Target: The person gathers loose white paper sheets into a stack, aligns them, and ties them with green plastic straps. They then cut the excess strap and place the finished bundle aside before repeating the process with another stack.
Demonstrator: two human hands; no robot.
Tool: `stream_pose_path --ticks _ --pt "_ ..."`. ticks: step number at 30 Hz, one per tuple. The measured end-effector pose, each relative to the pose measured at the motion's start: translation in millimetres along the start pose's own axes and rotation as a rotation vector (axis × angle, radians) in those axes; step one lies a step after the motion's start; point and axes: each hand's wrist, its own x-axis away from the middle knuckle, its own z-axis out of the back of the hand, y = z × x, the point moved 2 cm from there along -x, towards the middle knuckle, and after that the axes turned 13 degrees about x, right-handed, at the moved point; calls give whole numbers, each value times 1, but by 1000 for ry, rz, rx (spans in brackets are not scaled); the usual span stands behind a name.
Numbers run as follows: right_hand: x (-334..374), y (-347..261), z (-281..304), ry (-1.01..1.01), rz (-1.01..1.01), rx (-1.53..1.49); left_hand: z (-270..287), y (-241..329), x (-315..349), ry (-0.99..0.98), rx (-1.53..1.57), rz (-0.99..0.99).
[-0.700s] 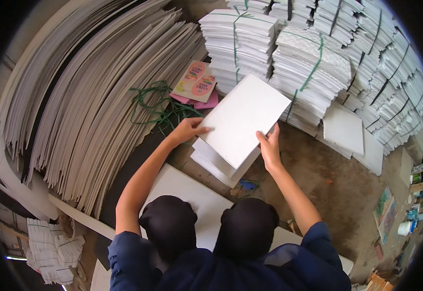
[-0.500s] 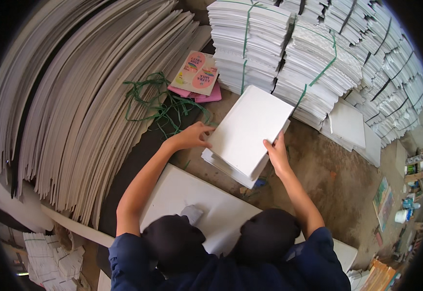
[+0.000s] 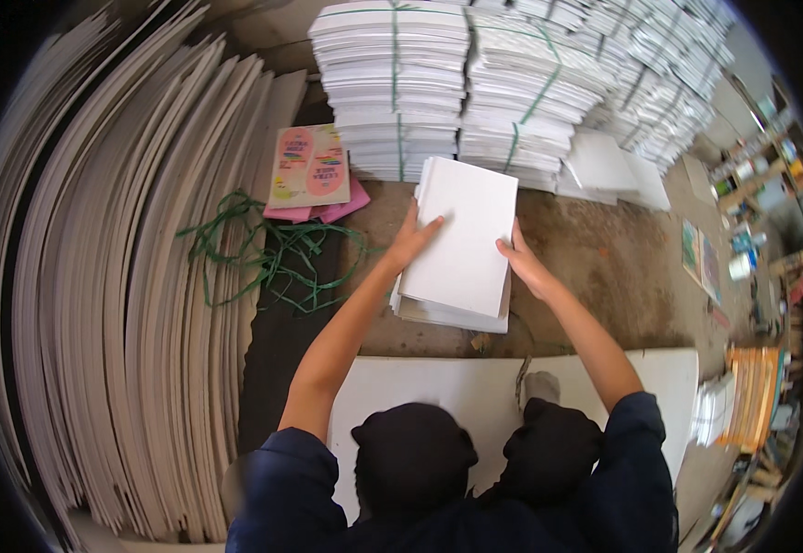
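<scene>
A small stack of white boards (image 3: pixel 461 235) is in front of me, its long sides between my two hands. My left hand (image 3: pixel 412 241) grips the left side, thumb over the top board and fingers down along the edge. My right hand (image 3: pixel 524 262) grips the right edge, thumb on top; its other fingers are partly hidden behind the edge. More white boards (image 3: pixel 447 318) show under the near end, slightly out of line with the top ones. How far the pile reaches below is hidden.
Tall piles of white sheets tied with green strap (image 3: pixel 397 92) stand at the back. Large grey boards (image 3: pixel 134 304) lean on the left. Loose green strapping (image 3: pixel 272 249) lies beside a printed carton piece (image 3: pixel 309 166). Before my knees is a white panel (image 3: pixel 475 378); shelves (image 3: pixel 770 194) stand right.
My view has turned, shifting the surroundings. The boards now sit straighter, their lower ones more in line. My left hand has moved up the left side, its thumb now on top.
</scene>
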Motion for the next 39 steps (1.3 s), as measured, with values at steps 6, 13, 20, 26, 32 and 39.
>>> stream_pose_path --ticks 6,13,20,26,32,39 --pt "18 -3 32 -122 -167 -36 15 -19 -10 27 61 35" --pt "22 45 -4 70 -176 -394 41 -66 -6 -229 484 285" --pt "31 4 -41 74 -277 -566 16 -51 4 -22 181 139" --pt "26 20 -26 73 -239 -712 31 -57 7 -21 242 34" --pt "9 39 -30 -126 -372 -879 25 -74 10 -206 399 255" --pt "4 108 -63 91 -281 -757 35 -86 9 87 457 185"
